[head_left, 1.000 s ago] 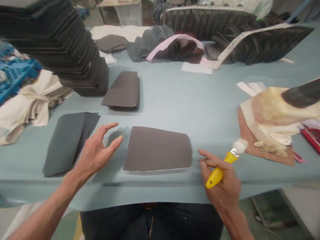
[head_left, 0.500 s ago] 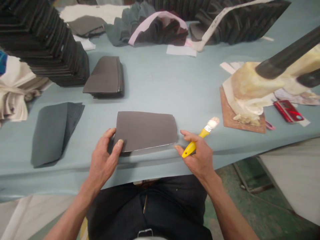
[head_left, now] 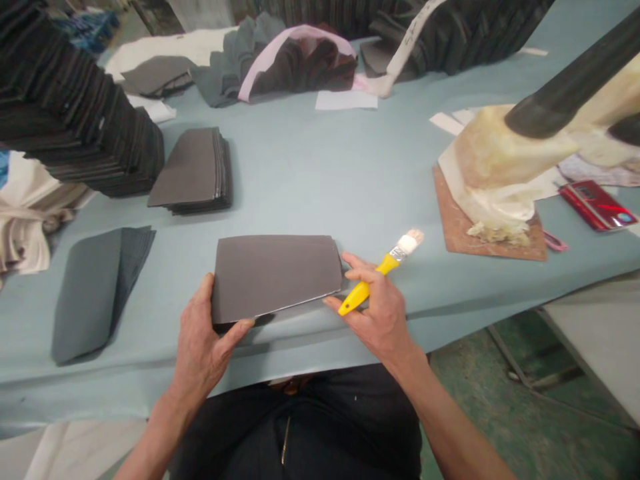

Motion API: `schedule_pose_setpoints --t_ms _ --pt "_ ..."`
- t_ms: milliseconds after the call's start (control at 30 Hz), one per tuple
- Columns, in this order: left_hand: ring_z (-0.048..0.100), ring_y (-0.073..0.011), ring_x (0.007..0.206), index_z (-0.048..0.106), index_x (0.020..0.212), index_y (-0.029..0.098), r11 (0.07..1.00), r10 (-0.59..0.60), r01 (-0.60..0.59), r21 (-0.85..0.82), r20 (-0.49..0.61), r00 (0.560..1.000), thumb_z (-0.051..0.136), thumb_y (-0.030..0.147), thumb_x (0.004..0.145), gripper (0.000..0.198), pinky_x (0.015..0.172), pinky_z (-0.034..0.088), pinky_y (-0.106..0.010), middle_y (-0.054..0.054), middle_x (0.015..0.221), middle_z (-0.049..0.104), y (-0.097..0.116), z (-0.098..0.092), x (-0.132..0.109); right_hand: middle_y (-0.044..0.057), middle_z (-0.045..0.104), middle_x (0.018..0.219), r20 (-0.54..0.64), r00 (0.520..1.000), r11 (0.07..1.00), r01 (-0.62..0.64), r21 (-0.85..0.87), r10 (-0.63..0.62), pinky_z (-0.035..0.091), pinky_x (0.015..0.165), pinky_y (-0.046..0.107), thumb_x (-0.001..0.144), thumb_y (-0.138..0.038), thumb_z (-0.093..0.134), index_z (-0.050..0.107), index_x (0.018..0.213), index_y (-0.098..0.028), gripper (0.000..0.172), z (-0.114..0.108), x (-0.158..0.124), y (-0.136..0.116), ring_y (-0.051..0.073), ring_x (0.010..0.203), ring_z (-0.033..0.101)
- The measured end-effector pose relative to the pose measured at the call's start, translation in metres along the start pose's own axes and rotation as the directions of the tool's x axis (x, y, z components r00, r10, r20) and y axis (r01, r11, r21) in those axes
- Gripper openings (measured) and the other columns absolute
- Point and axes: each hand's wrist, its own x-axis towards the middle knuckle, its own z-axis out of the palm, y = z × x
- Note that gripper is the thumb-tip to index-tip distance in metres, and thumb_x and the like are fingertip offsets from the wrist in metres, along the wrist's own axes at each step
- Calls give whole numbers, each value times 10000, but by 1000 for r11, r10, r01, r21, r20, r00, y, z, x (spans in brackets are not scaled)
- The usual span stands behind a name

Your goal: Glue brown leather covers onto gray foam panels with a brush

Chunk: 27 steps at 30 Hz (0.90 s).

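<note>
A flat dark grey sheet (head_left: 275, 272) lies near the front edge of the pale blue table (head_left: 320, 173). My left hand (head_left: 205, 347) pinches its lower left corner, thumb on top and fingers underneath, lifting that end slightly. My right hand (head_left: 376, 308) is closed round a yellow-handled brush (head_left: 380, 270) whose pale bristles point up and to the right. Its fingertips touch the sheet's right edge.
A small stack of grey sheets (head_left: 193, 170) and a tall leaning stack (head_left: 75, 120) stand at the back left. Darker sheets (head_left: 93, 290) lie at the left. A glue-crusted pot (head_left: 505, 167) on a brown board (head_left: 493, 237) and a red object (head_left: 597, 205) sit at the right.
My left hand came in from open above the table and took hold of the sheet's left corner. The right hand with the brush moved up to the sheet's right edge.
</note>
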Motion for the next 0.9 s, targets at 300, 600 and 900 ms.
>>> schedule_pose_setpoints --t_ms 300,600,900 --pt "605 -473 1470 351 1729 172 999 -4 3 -33 -2 1000 607 724 1012 940 1177 542 -679 -272 1622 573 4 -5 5 149 759 1399 -4 1000 1000 -26 -9 26 674 975 446 988 -408 788 558 1234 -253 371 4 10 -2 290 1278 764" --pt "607 -455 1474 406 1695 183 995 26 -26 -96 -6 1000 644 779 972 966 1199 535 -666 -258 1614 585 8 -7 16 140 762 1398 12 996 995 -89 -43 90 672 982 465 983 -383 783 571 1219 -260 340 7 10 -1 297 1257 775" --pt "629 -445 1443 400 1688 188 991 69 -64 -119 38 997 658 813 943 1006 1173 556 -636 -241 1592 605 7 -11 21 137 756 1404 -4 997 997 -80 -18 80 647 1043 479 969 -397 801 560 1230 -264 379 0 14 -1 281 1296 755"
